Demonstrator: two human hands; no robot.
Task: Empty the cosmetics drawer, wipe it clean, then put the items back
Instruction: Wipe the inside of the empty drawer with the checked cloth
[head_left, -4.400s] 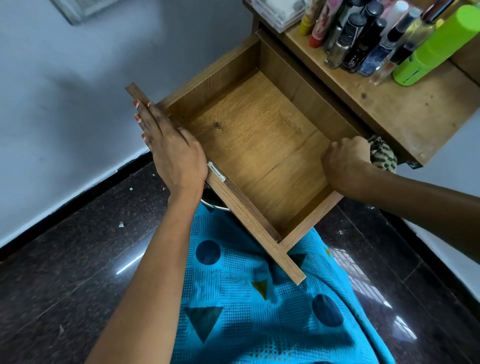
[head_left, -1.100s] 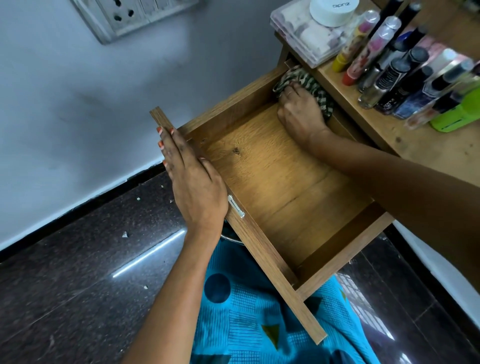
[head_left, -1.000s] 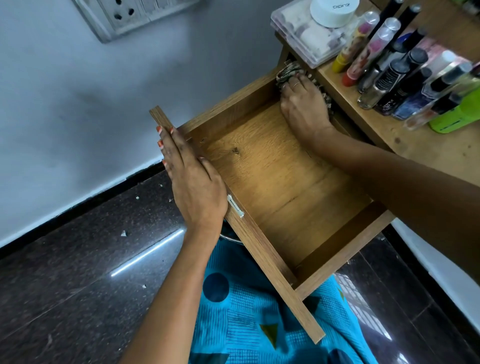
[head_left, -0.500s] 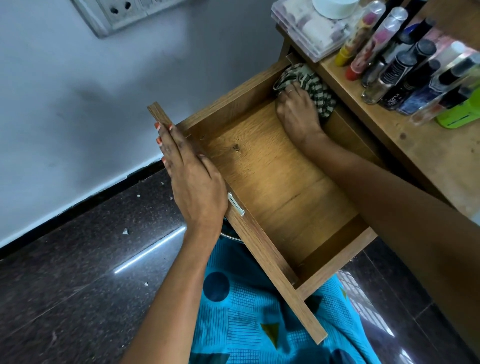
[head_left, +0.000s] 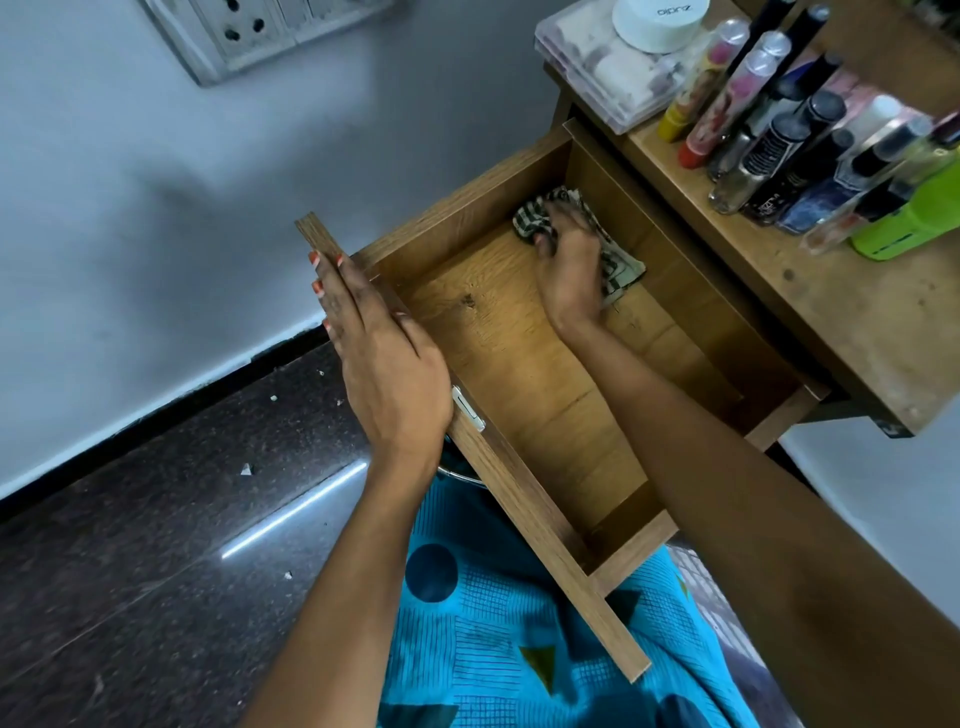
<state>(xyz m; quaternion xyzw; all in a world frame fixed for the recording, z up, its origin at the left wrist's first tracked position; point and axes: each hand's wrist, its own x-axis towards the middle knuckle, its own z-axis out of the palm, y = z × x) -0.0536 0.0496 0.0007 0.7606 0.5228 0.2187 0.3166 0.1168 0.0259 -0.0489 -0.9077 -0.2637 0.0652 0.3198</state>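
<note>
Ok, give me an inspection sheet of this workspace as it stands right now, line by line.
Surface: table top worn and stained.
Job's things: drawer pulled out, holding only the checked cloth; bottles stand on the table.
Clutter: white crumbs on the dark floor.
Hands: left hand flat on the drawer front; right hand presses the cloth near the back corner.
Cables: nothing seen.
Surroundings: wall socket; clear box with a white jar.

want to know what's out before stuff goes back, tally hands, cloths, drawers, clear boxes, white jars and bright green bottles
hands: 2 (left hand, right hand)
checked cloth: 1
wooden drawer: 1
clear plastic box: 1
white round jar: 1
bright green bottle: 1
total: 7
</note>
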